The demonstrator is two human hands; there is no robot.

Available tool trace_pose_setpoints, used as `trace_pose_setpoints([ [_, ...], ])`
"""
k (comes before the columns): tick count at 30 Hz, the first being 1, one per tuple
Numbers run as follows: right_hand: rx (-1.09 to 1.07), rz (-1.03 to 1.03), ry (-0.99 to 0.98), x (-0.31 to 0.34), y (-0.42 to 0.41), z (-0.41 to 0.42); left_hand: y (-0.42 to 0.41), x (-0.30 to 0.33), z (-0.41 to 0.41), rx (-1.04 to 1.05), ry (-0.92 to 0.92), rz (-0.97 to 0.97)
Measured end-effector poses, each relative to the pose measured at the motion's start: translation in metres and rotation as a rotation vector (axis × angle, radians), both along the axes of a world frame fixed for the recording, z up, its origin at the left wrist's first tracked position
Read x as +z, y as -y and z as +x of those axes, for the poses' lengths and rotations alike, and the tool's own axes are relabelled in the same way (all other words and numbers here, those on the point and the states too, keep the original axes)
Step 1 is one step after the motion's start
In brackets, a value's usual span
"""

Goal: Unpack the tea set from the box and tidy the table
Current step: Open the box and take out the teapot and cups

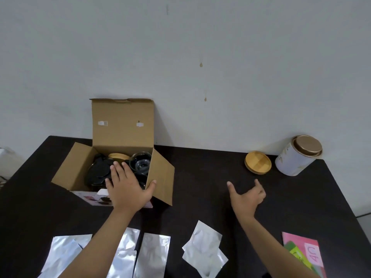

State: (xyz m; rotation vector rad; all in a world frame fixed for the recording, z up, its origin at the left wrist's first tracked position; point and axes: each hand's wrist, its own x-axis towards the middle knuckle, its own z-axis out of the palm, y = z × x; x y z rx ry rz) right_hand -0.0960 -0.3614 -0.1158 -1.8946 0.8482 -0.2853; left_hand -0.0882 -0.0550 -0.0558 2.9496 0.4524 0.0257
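Open brown cardboard box (120, 125) sits at the back left of the black tabletop (200, 177), long axis running left-right along the wall, mouth facing up, rear lid flap standing upright against the wall, side flaps splayed outward left and right. Inside: dark glass tea pieces (99, 171), a clear glass cup (140, 162) at the right rear, and a tan wooden disc (118, 156) behind them; exact shapes of the dark pieces hard to make out. Left hand (128, 187) is flat, palm down, fingers spread wide over the box's front edge, reaching into the opening, thumb touching the right flap; it grips nothing that shows. Right hand (248, 197) hovers above bare table, well apart from the box, loosely open with thumb and a finger extended, empty. Round bamboo lid (258, 162) lies flat at the back right, just beside a white cylindrical tin with gold lid (297, 157), which stands near the wall. Silver foil pouches (152, 255) lie along the near edge, several overlapping, the lowest cut off by the frame. Pink card with green packets (303, 253) at near right, partly cut off, its writing unclear. Plain grey-white wall (220, 57) behind, with a few small brownish drip marks. Printed front of the box mostly hidden by the left hand.
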Motion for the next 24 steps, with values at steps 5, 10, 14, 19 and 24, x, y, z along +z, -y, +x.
trace_pose_setpoints([
  [5, 0.306, -0.027, 0.117, 0.044, -0.080, -0.013, -0.012, 0.014, -0.003, -0.070, -0.079, -0.213],
  [10, 0.613, -0.130, 0.287, 0.093, -0.161, 0.009, -0.050, 0.031, -0.013, -0.121, -0.083, -0.224],
  [14, 0.847, -0.410, 0.167, 0.111, -0.220, 0.039, -0.101, 0.033, -0.011, -0.096, -0.201, -0.145],
  [19, 0.992, -0.805, -0.212, 0.123, -0.254, 0.069, -0.117, 0.029, -0.013, -0.141, -0.252, -0.151],
  [24, 0.988, -0.929, -0.416, 0.125, -0.275, 0.088, -0.120, 0.026, -0.012, -0.164, -0.220, -0.137],
])
